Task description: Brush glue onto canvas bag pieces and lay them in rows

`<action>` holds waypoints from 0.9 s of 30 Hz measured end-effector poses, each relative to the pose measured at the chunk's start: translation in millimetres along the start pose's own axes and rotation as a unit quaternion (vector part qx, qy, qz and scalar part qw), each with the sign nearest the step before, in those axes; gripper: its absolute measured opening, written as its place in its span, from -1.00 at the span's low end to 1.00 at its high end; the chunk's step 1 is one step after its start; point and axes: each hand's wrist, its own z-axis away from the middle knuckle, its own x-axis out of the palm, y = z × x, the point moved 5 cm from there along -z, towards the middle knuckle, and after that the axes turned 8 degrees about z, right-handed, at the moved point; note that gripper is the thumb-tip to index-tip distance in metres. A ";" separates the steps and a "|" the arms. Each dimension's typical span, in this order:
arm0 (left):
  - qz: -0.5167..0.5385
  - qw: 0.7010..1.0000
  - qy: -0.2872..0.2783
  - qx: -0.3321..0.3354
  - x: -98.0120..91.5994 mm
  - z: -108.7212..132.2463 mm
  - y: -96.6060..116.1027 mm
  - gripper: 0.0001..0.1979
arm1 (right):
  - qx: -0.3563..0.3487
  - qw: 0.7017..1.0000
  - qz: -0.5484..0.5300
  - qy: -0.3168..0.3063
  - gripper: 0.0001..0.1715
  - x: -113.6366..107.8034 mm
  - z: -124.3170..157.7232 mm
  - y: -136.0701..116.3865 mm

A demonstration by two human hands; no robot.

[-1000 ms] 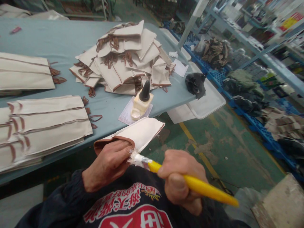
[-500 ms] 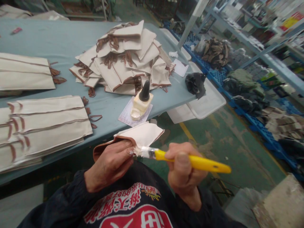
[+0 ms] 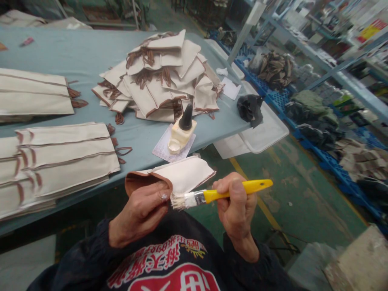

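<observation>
My left hand (image 3: 144, 212) grips the brown-trimmed edge of a cream fabric piece (image 3: 189, 171), in front of my body by the table edge. In my right hand (image 3: 238, 208) is a brush (image 3: 254, 186) with a yellow handle and white-coated bristles. The bristle tips lie at the fabric's near edge, close to my left fingertips; whether they touch it is hard to tell. A whitish smear shows on a left finger. Beyond the fabric, a cream container (image 3: 179, 137) with a black cone-shaped top (image 3: 186, 118) stands on a pale card (image 3: 159, 150).
The blue-green table (image 3: 85, 48) bears a heap of cream pieces with brown ties (image 3: 157, 87) and flat stacks (image 3: 69, 151) at left. A black crumpled bundle (image 3: 250, 109) lies at the table's right corner, beside a white tray (image 3: 268, 129). Blue pallets (image 3: 339, 169) hold more bundles at right.
The brush has swung so its handle end points higher and further left, its bristles slightly lower. The fabric piece has shifted a little to the right, showing more of its brown inside.
</observation>
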 end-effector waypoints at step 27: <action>0.234 0.938 -0.136 -0.218 22.4 2.8 -6.3 -0.59 | -0.222 0.918 0.330 0.017 -0.75 -25.7 -18.0 24.6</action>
